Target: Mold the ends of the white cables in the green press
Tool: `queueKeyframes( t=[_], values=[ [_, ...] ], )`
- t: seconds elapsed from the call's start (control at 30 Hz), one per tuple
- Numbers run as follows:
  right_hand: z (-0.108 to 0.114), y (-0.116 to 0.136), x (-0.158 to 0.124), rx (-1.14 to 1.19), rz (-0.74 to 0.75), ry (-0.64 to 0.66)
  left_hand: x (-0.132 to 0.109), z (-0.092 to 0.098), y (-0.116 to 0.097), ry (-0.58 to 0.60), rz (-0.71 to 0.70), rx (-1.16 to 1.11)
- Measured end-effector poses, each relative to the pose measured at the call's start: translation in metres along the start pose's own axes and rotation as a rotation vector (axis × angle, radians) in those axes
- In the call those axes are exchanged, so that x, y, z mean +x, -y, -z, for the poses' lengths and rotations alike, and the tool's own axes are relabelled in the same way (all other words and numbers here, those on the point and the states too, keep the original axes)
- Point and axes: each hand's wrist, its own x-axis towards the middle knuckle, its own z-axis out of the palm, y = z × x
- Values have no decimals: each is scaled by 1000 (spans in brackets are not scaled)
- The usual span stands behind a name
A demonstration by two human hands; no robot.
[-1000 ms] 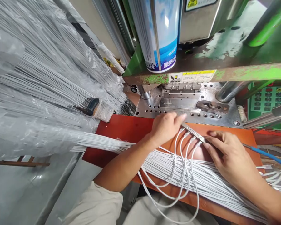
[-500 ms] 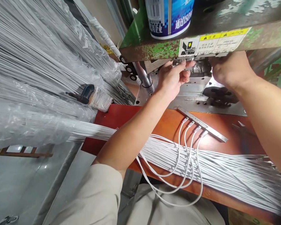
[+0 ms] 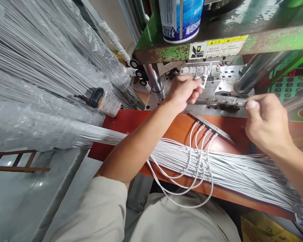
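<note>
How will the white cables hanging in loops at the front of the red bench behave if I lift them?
The white cables will probably feel floppy, since the loops sag in soft curves under their own weight. They look thin and likely light for their length. Because many strands lie packed side by side, pulling one may also drag its neighbours.

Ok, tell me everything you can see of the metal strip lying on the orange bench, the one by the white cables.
The narrow metal strip is long, straight and flat, with a dull grey, steel-like finish. It lies diagonally on the orange-red bench top, in front of the machine's base plate. Four small white connector heads meet its near edge side by side, their white cables looping down and away.
</note>
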Motion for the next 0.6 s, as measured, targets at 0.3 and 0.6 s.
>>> queueKeyframes(
  t=[0.3,0.6],
  values=[
    [-8,-9,-4,21,312,213,-111,88,28,174,136,458],
    [-60,83,125,1430,-372,199,-7,49,3,-76,-190,-329]
  ],
)
